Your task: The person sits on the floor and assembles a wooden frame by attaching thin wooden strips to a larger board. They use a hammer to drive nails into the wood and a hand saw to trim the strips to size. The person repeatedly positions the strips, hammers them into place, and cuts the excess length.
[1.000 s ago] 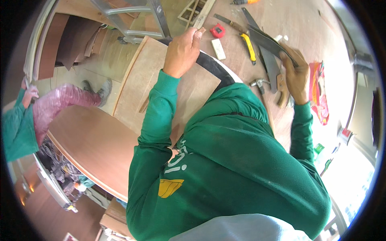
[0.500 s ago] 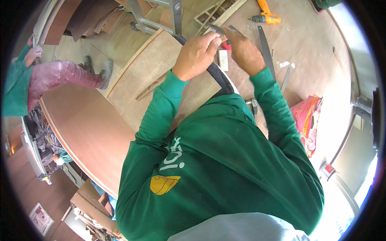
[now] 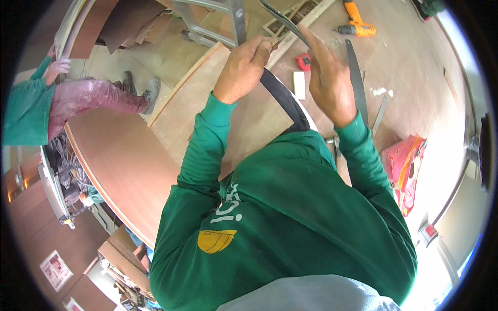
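Observation:
My left hand (image 3: 242,70) pinches a small wood piece (image 3: 272,41) between thumb and fingers, above the pale board. To its right, my right hand (image 3: 332,85) is closed on a long, dark, blade-like tool (image 3: 284,19), slightly curved and raised beyond the wood piece. Tool and wood are apart. The fingers' grip on the tool is partly hidden by the hand. Below the hands lie a red tape measure (image 3: 303,62) and a white block (image 3: 299,85). A long dark blade (image 3: 357,78) lies beside my right wrist.
An orange drill (image 3: 358,23) lies at the far right, and a pink bag (image 3: 404,166) nearer me. A metal ladder (image 3: 236,20) stands ahead. The pale board (image 3: 181,98) and a curved brown panel (image 3: 119,160) are at left. Beyond them a person's dusty trouser leg (image 3: 85,101) shows.
My hands have moved apart; the right one has lifted the dark tool up off the wood piece. The tape measure shows more fully now. The whole view has shifted slightly.

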Tool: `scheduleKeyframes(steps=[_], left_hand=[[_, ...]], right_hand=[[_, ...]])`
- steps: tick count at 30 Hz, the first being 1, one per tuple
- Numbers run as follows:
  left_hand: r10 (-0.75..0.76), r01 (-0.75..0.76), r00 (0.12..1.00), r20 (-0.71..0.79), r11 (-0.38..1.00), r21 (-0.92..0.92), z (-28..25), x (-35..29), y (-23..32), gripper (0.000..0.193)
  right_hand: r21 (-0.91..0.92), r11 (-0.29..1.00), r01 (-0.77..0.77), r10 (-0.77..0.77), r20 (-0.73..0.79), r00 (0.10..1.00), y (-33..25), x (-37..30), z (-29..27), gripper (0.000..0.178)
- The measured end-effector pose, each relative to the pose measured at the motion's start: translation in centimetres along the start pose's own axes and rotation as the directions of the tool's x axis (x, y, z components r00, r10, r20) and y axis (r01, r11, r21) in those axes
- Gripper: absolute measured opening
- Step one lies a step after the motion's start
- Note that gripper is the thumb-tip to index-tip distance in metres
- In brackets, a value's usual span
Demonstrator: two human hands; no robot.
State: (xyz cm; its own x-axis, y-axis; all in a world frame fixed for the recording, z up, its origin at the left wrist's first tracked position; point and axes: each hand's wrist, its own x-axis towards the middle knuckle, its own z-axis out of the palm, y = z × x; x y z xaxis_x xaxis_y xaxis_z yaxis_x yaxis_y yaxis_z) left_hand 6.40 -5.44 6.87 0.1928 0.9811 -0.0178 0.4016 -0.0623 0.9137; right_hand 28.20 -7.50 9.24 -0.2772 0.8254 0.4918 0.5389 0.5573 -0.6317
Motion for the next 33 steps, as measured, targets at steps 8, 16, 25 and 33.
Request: scheduleKeyframes(steps=[8,16,25,33], left_hand=[[0.074,-0.074,0.997,-0.016,0.997,0.015,-1.3,-1.5,2.8,0.037],[-0.143,0.183,0.983,0.114,0.768,-0.614,-2.8,-0.8,2.5,0.03],[-0.157,0.18,0.983,0.095,0.717,-0.673,-3.6,-1.5,2.6,0.033],[0.108,-0.446,0.886,-0.45,0.462,-0.767,-9.9,-2.6,0.9,0.02]], right_hand=[[-0.026,0.999,-0.047,0.048,0.048,0.998,2.4,1.6,2.7,0.062],[-0.332,0.908,0.256,-0.251,0.059,0.966,-2.5,0.8,3.6,0.066],[-0.209,0.934,0.289,-0.313,-0.089,0.946,-0.9,3.4,3.9,0.067],[0.198,0.98,0.028,0.019,-0.233,0.972,1.2,5.7,5.1,0.027]])
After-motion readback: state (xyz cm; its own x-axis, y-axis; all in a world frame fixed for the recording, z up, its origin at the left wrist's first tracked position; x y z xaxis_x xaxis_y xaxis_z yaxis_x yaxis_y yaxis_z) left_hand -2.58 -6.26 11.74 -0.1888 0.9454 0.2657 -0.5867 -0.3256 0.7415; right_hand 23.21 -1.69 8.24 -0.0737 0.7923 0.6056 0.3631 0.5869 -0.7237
